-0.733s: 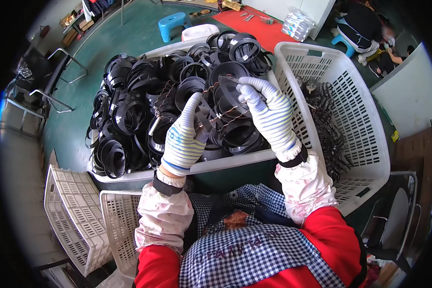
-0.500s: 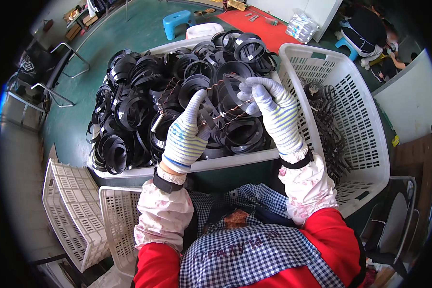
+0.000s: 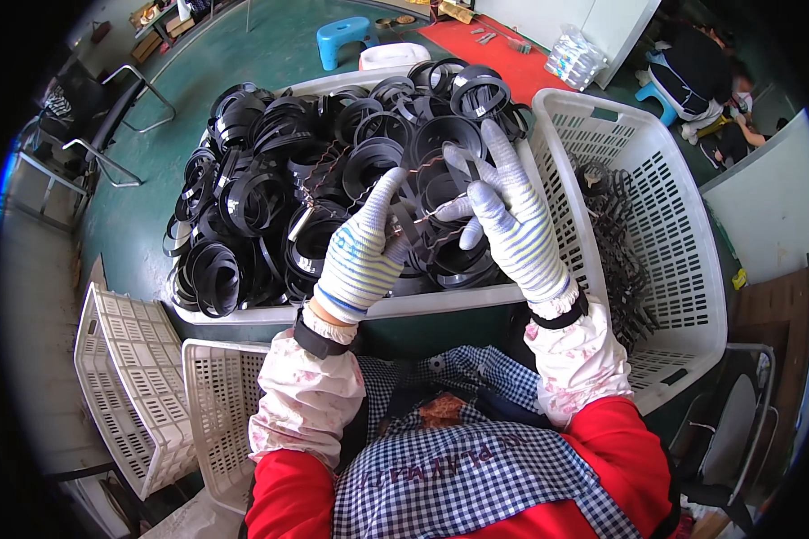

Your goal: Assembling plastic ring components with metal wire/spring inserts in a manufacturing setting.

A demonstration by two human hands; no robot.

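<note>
My left hand (image 3: 361, 256), in a striped white knit glove, is closed with its thumb on a narrow dark strip (image 3: 404, 218) that has thin twisted copper-brown wire (image 3: 433, 216) about it. To the right, my right hand (image 3: 516, 235), gloved alike, has its fingers spread, the fingertips close to that wire. Whether they touch it I cannot tell. Beneath both hands lies a heap of black ring-shaped bands (image 3: 252, 202) in a wide white tray (image 3: 476, 296). A pale rod-like piece (image 3: 300, 224) and more twisted wire (image 3: 325, 171) rest on the heap, left of my hands.
At the right stands a tall white slotted basket (image 3: 683, 242) with a tangle of dark strips (image 3: 622, 251). Two white crates (image 3: 130, 377) are at lower left. Beyond the tray are a blue stool (image 3: 346, 40) and a red mat (image 3: 485, 54). A person (image 3: 692, 76) sits far right.
My right hand's fingers have spread from a closer grip at the wire. My left hand has shifted slightly right and still holds the strip. The view has shifted a little.
</note>
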